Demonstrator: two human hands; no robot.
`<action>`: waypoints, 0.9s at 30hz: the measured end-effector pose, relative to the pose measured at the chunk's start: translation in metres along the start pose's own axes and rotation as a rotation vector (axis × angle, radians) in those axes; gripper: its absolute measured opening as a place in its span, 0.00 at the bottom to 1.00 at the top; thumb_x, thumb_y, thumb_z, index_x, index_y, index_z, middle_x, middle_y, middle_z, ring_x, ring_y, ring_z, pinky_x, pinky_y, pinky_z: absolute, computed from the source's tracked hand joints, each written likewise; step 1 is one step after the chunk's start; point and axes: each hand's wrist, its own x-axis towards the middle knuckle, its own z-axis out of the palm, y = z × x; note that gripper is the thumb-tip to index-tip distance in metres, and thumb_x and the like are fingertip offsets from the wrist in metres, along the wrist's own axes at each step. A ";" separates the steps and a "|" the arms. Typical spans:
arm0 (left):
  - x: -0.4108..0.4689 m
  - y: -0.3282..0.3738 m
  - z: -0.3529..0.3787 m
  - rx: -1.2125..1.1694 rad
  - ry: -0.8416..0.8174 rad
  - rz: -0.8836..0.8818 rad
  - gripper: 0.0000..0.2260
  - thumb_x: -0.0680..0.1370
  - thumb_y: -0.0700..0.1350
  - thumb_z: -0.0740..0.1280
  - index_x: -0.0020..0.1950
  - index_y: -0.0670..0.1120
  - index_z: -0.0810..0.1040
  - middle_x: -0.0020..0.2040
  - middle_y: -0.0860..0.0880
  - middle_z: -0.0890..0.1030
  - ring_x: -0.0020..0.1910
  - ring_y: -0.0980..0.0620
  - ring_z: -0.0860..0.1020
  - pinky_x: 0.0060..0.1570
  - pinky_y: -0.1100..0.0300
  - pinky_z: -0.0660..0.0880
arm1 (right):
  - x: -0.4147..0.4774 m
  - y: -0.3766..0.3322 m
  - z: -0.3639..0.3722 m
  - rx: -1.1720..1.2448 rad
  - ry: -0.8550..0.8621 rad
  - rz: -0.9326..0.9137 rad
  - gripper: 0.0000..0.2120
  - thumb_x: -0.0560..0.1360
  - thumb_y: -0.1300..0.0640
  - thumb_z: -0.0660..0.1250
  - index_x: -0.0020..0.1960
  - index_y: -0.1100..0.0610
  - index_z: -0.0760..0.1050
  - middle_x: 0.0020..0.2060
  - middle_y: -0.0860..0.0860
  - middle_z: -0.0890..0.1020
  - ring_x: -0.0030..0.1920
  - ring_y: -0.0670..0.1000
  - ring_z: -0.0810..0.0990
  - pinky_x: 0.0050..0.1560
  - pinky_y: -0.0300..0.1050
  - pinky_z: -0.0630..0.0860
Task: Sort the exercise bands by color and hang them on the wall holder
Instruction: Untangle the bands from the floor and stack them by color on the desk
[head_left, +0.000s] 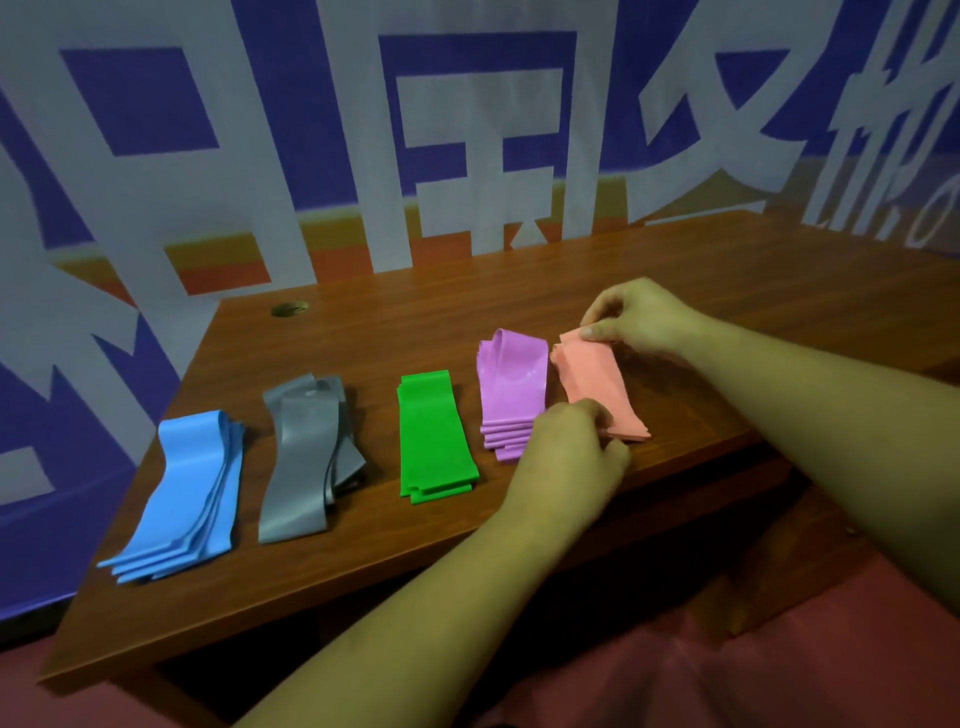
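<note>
Wooden desk (415, 338) bears the salmon bands (597, 382), left hand (566, 447) pinching their near end, right hand (639, 317) the far.

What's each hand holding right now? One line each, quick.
Left hand: closed on the near end of the salmon bands.
Right hand: pinching their far end.

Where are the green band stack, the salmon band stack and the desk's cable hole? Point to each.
green band stack (436, 431), head view, middle of the top band.
salmon band stack (597, 379), head view, middle of the top band.
cable hole (289, 309), head view, centre of the opening.
</note>
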 end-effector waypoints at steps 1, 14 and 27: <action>0.000 0.001 0.001 0.032 -0.009 0.006 0.16 0.75 0.43 0.66 0.63 0.43 0.79 0.57 0.43 0.80 0.54 0.47 0.78 0.58 0.58 0.72 | 0.001 0.005 0.007 0.001 -0.001 -0.009 0.02 0.71 0.60 0.75 0.42 0.56 0.82 0.36 0.48 0.81 0.38 0.44 0.77 0.39 0.39 0.73; -0.004 0.005 -0.015 0.009 -0.119 -0.045 0.18 0.77 0.44 0.64 0.67 0.45 0.75 0.54 0.45 0.81 0.52 0.49 0.78 0.52 0.61 0.72 | -0.003 0.014 0.024 -0.024 0.115 -0.043 0.02 0.72 0.56 0.74 0.43 0.53 0.81 0.38 0.48 0.80 0.40 0.48 0.77 0.40 0.41 0.70; -0.066 -0.044 -0.189 0.245 0.288 -0.127 0.05 0.77 0.46 0.65 0.49 0.45 0.78 0.40 0.50 0.77 0.42 0.48 0.75 0.38 0.59 0.63 | -0.069 -0.118 0.057 -0.063 0.126 -0.255 0.08 0.76 0.53 0.67 0.52 0.55 0.80 0.49 0.51 0.82 0.50 0.50 0.78 0.48 0.42 0.71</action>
